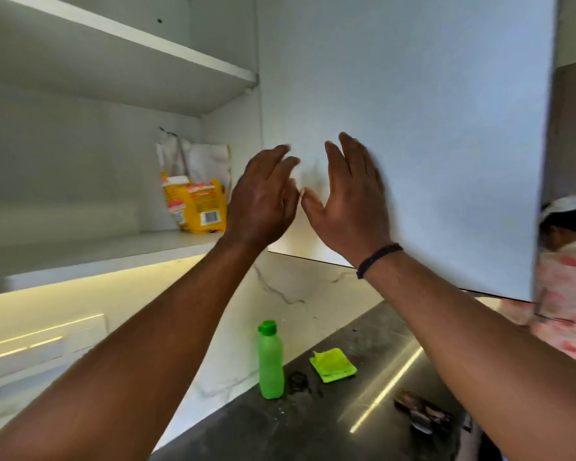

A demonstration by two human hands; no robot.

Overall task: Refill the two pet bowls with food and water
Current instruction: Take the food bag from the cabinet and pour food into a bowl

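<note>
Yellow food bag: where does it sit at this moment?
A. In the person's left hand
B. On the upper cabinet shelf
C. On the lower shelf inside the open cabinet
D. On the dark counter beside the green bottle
C: the yellow food bag stands on the lower shelf of the open cabinet, and neither hand holds it.

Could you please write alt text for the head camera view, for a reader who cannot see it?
Both arms reach up at a white wall cupboard, the left hand and right hand open, empty and near each other. A yellow food bag stands on the open shelf; below, a green plastic bottle and green cloth sit on the dark counter.
</note>
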